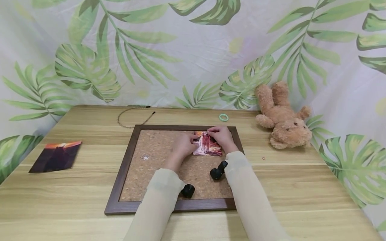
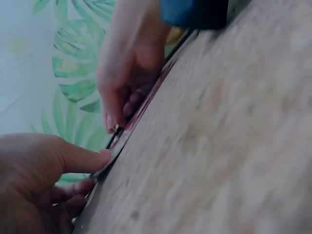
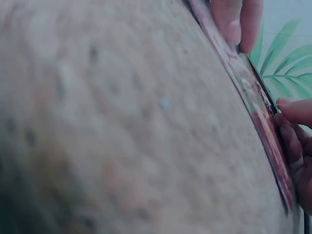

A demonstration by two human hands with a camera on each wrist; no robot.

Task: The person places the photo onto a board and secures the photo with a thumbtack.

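Note:
A photo of a golden dog (image 1: 205, 144) lies against the cork board (image 1: 163, 180) near its upper right, inside a dark brown frame. My left hand (image 1: 183, 145) holds the photo's left edge; in the left wrist view its thumb (image 2: 100, 158) lies on the print with the other fingers curled beside it. At the photo's upper edge, my right hand (image 1: 221, 136) pinches a small shiny pin (image 2: 116, 128) between thumb and forefinger, its tip right at the print. The pin is mostly hidden by the fingers.
Small clear bits (image 1: 145, 158) sit on the cork's left side. A dark sunset photo (image 1: 57, 156) lies at the table's left. Behind the board are a chain (image 1: 119, 118) and a green ring (image 1: 223, 117). A teddy bear (image 1: 281, 117) lies at right, near a tiny ring (image 1: 263, 158).

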